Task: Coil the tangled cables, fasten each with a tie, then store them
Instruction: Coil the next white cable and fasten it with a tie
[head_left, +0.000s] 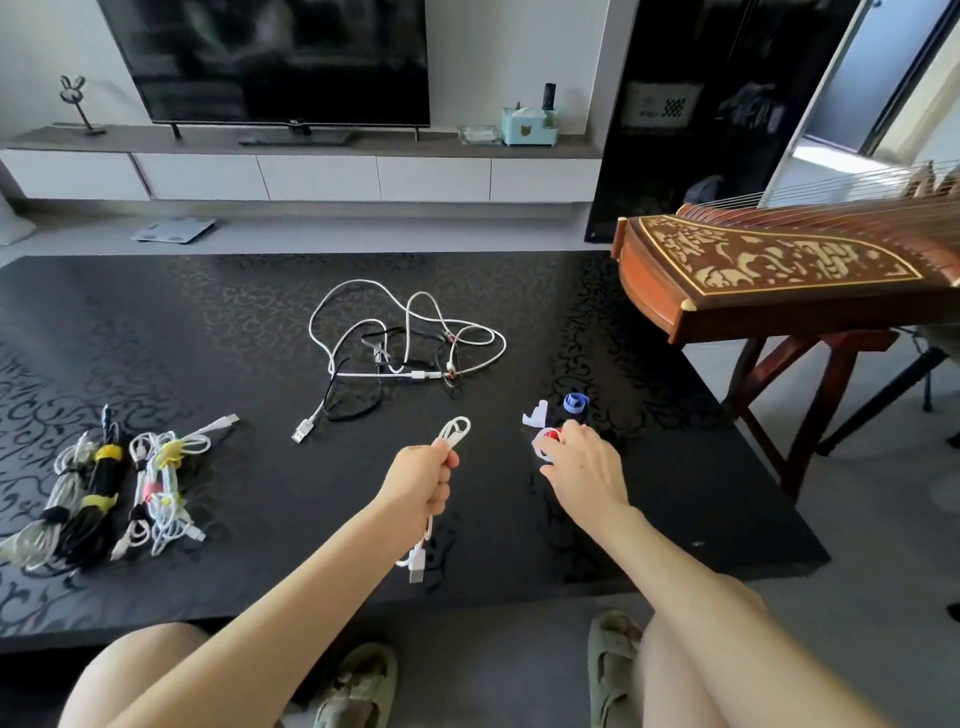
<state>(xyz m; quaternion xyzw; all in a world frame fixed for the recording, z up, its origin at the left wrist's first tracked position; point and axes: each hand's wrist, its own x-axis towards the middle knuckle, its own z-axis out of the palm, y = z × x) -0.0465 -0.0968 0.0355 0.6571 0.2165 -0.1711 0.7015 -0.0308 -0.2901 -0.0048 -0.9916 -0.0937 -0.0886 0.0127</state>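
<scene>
A good part of the job looks done. On the left side of the black table (208, 322) lie the tied bundles (104, 488). They are cables folded up neatly, with yellow, pink and black ties round them.

The person's left hand (418, 483) is closed tight round a white cable (456, 430). This one is already folded into loops. A loop sticks out above the fist and the plug hangs down below it, over the near edge of the table. It has no tie on it yet.

The right hand (584, 465) is down on the table just to the right. Its fingers bend over a red tie (554, 435). It is hard to see if the fingers have got hold of the tie or only touch it. A white tie (536, 415) and a rolled blue tie (574, 402) lie just behind.

In the middle of the table sits the tangled pile (408, 338), white and black cables all mixed up. These are left to do. So the next step is likely to wrap a tie round the held cable. After that comes the pile, and then putting everything away. No box or drawer for that shows here.
</scene>
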